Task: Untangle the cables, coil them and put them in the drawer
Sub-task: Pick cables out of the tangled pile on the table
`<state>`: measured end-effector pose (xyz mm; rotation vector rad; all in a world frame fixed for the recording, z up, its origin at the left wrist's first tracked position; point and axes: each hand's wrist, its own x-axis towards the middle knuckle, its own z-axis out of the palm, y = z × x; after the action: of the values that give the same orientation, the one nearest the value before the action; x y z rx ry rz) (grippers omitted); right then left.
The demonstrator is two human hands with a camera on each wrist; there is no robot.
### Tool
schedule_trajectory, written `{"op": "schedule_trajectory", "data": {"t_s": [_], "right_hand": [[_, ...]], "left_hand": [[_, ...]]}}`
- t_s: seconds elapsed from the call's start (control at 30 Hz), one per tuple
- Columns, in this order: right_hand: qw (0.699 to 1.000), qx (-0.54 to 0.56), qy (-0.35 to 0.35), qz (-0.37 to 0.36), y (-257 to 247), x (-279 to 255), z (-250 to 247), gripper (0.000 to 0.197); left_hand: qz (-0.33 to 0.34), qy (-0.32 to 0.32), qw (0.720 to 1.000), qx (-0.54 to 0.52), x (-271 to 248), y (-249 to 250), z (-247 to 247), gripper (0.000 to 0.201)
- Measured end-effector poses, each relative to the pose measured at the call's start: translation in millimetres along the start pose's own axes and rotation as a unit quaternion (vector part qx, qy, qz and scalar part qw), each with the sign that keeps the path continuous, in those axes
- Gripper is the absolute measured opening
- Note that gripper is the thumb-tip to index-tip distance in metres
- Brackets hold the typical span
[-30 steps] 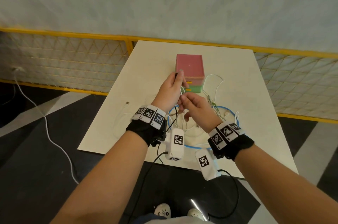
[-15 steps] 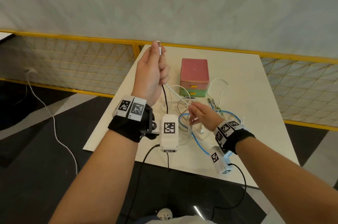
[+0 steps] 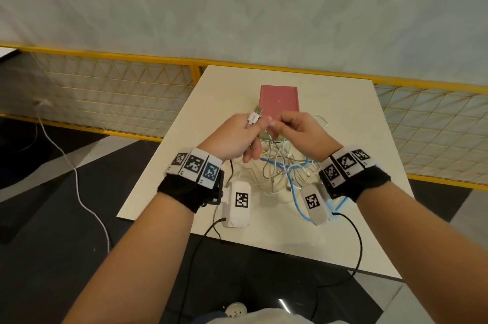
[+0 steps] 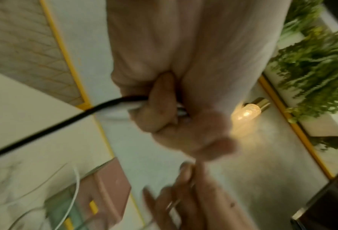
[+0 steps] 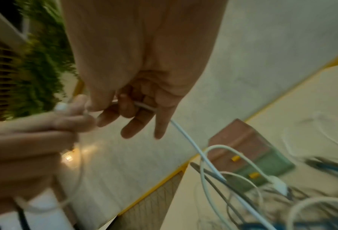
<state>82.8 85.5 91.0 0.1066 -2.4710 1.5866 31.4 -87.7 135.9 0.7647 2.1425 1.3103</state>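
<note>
Both wrist views are smeared by motion blur, and in the head view the hands cover the front of the small drawer unit [image 3: 279, 101], so only its pink top shows there; the right wrist view gives a soft glimpse of a pink drawer above a green one, each with a yellow handle. How the strands in the cable tangle [image 3: 284, 173] cross one another cannot be made out. That heap of white, grey and blue cables lies on the bench [image 3: 351, 138] below and between the two wrists, nearer the person than the drawer unit. The left hand [image 3: 237, 138] is raised above it, its fingers curled round a white cable [image 5: 185, 137] whose USB plug [image 3: 255, 114] sticks up past the knuckles. The right hand [image 3: 301, 133], just beside the left with fingertips nearly meeting it, pinches the same white cable, which runs down from its fingers into the tangle.
</note>
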Motion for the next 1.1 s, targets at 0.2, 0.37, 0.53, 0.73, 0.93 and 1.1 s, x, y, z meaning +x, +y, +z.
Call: {"op": "schedule_trajectory", "data": {"t_s": [0.2, 0.37, 0.53, 0.73, 0.93, 1.1], "right_hand": [[0.988, 0.088, -0.011, 0.129, 45, -27, 7, 0.033], [0.993, -0.016, -0.032, 0.114, 29, -23, 0, 0.031], [0.996, -0.088, -0.033, -0.001, -6, -13, -8, 0.028], [0.998, -0.063, 0.005, 0.005, 10, -14, -17, 0.024], [0.992, -0.097, 0.001, 0.077, 41, -24, -13, 0.029], [0.99, -0.129, -0.015, 0.052, 22, -18, -11, 0.025]], "left_hand": [[0.056, 0.184, 0.978, -0.081, 5, 10, -17, 0.038], [0.063, 0.175, 0.982, 0.034, 5, 10, -15, 0.03], [0.038, 0.017, 0.99, 0.133, 9, 11, 13, 0.037], [0.025, 0.126, 0.991, -0.028, 12, 13, -5, 0.048], [0.071, 0.261, 0.963, 0.019, 15, 10, -25, 0.029], [0.125, 0.209, 0.969, 0.042, 10, 14, -2, 0.041]]}}
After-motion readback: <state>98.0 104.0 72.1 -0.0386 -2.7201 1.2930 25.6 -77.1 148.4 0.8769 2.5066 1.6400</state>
